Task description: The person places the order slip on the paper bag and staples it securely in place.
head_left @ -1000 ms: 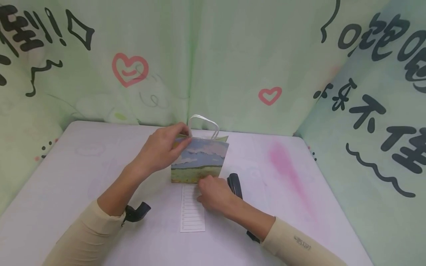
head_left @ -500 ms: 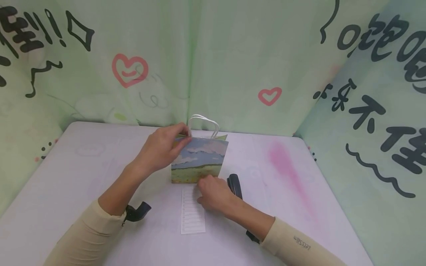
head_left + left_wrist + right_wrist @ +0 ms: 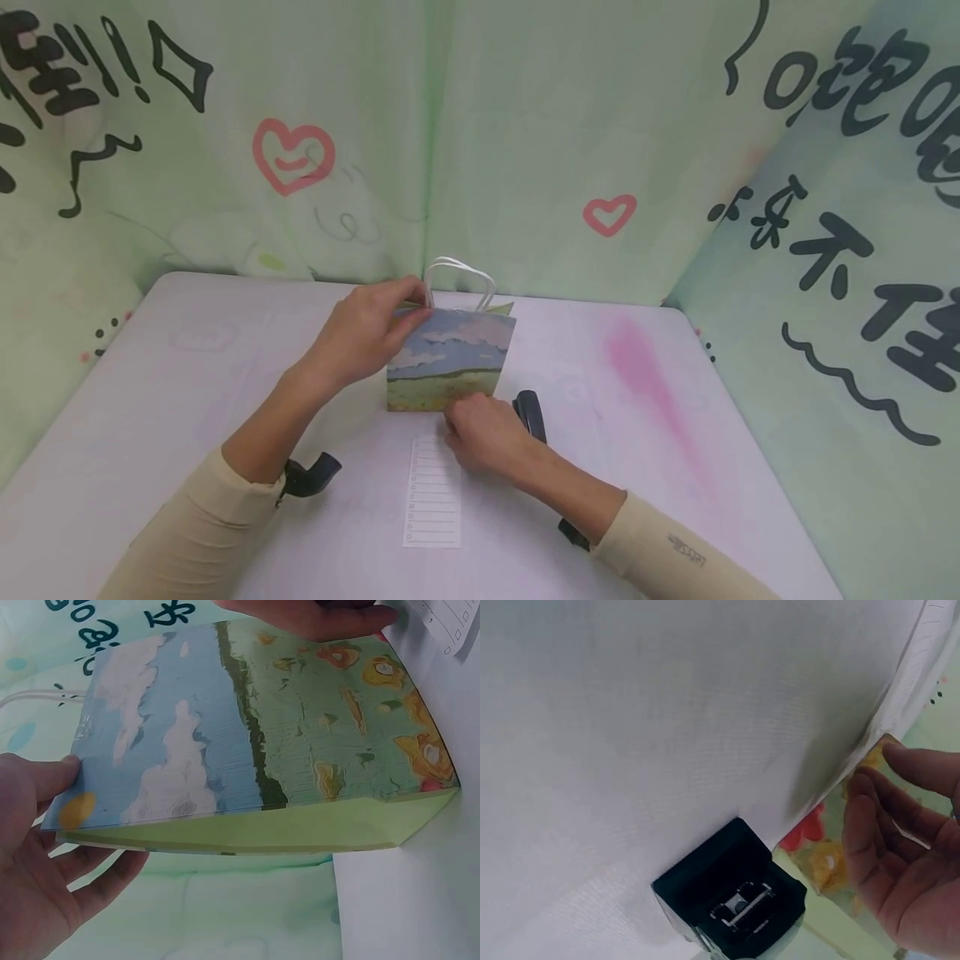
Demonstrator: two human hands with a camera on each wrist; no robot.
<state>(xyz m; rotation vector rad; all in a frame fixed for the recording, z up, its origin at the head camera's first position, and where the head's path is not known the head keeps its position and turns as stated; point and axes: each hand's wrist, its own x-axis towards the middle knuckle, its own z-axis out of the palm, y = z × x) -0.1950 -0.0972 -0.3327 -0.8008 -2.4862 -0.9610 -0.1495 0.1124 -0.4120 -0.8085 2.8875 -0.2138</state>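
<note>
White desk (image 3: 615,467), landscape-print gift bag (image 3: 453,358), left hand (image 3: 366,329) pinching its rim, right hand (image 3: 486,433) at base, grip unclear, checklist (image 3: 432,504).

The lined strip of paper (image 3: 432,496) now lies farther from the painted bag (image 3: 450,350) than in both earlier pictures. Its ruled rows no longer start almost right under the bag's lower edge: a pale gap separates the first of them from that edge, and the strip's other end reaches farther out from the bag. The strip also slants slightly more, its far end from the bag turned toward the person's left.
</note>
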